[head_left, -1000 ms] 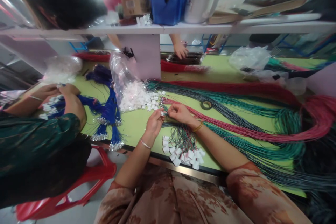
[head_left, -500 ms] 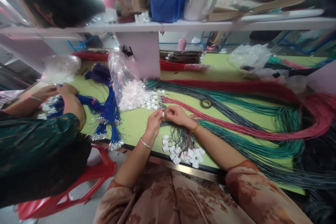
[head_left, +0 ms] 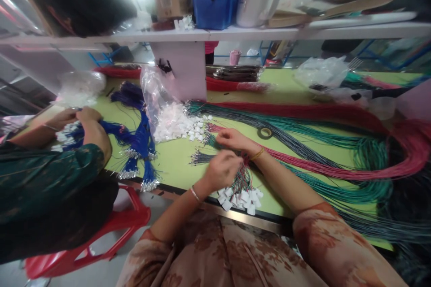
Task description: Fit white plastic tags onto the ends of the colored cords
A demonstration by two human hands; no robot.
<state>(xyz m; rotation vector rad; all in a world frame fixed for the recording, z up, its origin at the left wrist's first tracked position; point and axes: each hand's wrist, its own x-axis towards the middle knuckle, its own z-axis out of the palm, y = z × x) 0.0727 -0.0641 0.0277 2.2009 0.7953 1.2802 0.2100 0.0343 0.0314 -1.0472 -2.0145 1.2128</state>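
My left hand (head_left: 221, 169) is curled shut over a small bundle of thin red and green wires (head_left: 241, 179). Their white connectors (head_left: 240, 197) lie fanned out near the table's front edge. My right hand (head_left: 233, 138) reaches left, fingers drawn together at the stripped ends of the long pink and green wires (head_left: 210, 129). What it pinches is too small to make out. A loose heap of white connectors (head_left: 182, 126) spills from a clear bag (head_left: 155, 94) just left of that hand.
Long red, teal and grey wire bundles (head_left: 336, 152) sweep across the green table (head_left: 175, 159) to the right. A tape roll (head_left: 265, 133) lies behind my right hand. At left, another person's hands (head_left: 79, 119) work blue wires (head_left: 139, 139). A shelf (head_left: 215, 33) carries a blue bin.
My hands have parted. The left one dropped right and nearer to me onto the small wire bundle. The right one shifted back toward the long wire ends.
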